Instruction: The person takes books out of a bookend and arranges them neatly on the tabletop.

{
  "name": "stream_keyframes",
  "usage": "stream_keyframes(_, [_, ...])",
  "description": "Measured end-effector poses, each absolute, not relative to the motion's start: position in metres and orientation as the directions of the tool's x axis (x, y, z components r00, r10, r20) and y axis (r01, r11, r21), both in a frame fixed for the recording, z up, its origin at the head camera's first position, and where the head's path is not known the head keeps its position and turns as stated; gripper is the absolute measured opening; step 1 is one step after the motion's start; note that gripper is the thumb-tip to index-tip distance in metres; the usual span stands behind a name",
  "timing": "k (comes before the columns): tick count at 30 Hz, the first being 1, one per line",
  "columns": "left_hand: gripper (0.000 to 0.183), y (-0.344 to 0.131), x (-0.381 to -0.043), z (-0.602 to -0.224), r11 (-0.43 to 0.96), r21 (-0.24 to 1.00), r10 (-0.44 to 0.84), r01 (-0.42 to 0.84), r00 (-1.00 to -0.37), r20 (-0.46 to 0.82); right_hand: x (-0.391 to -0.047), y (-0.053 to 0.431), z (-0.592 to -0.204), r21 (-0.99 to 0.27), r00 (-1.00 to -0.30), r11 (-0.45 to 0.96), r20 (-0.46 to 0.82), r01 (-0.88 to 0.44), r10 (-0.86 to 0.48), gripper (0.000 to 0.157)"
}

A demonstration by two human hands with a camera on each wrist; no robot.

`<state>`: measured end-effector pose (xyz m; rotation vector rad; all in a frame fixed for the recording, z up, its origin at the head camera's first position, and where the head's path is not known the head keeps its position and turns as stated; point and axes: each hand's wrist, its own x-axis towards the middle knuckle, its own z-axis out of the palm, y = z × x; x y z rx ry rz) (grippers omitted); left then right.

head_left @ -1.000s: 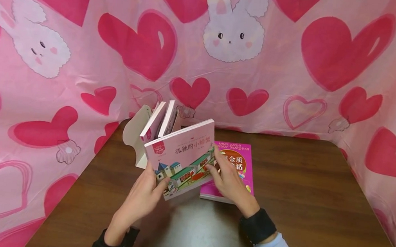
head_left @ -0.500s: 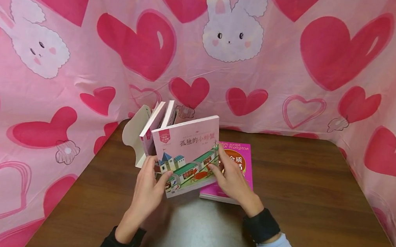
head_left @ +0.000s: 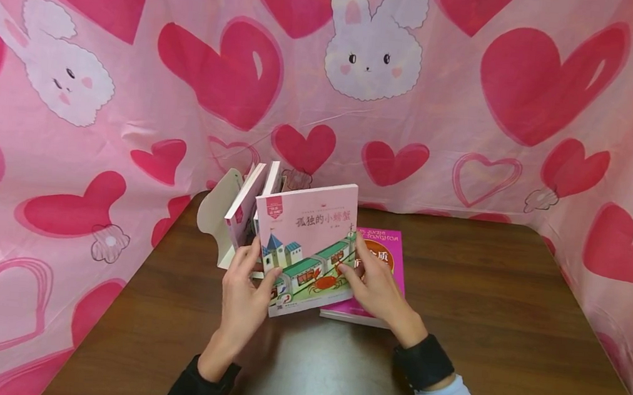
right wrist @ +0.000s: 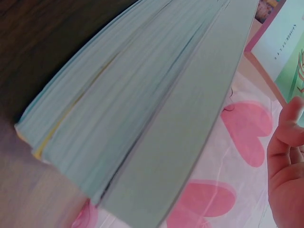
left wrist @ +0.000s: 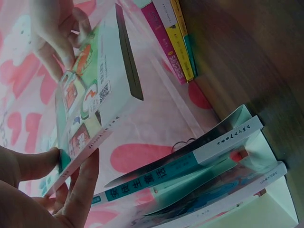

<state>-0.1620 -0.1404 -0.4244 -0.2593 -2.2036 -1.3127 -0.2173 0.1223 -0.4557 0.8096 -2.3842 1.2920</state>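
A pink picture book (head_left: 312, 241) with a red crab and a green train on its cover is held up, slightly tilted, between both hands. My left hand (head_left: 246, 292) grips its lower left side, thumb on the cover and fingers behind. On the right edge, my right hand (head_left: 378, 291) pinches the book, thumb in front. Just behind and left, a cream book holder (head_left: 216, 207) keeps two books upright; one shows a teal spine (left wrist: 156, 178) in the left wrist view. The held book overlaps part of them in the head view.
To the right of the held book lies a stack topped by a magenta book (head_left: 396, 286); the left wrist view shows its several spines, including a yellow spine (left wrist: 178, 42). All stand on a brown wooden table (head_left: 498, 314). A pink heart-and-rabbit cloth (head_left: 442, 120) hangs behind and at the sides.
Both hands have carried the pink book a little to the right, turning its cover more upright and level. The left hand has moved up and right. The holder and the stack stay put.
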Motion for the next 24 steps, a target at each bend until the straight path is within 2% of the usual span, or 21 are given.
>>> stream_keyframes(11, [0.084,-0.138,-0.170,-0.421,0.603,0.707,0.005,0.370,-0.888,0.461,-0.216,0.131,-0.457,-0.673,-0.812,0.455,0.483,-0.584,-0.328,0.087])
stream_keyframes(24, [0.087,-0.131,-0.183,-0.419,0.590,0.739,0.055,0.327,-0.929,0.366,-0.214,0.140,-0.453,-0.727,-0.878,0.495,0.370,-0.476,-0.302,0.083])
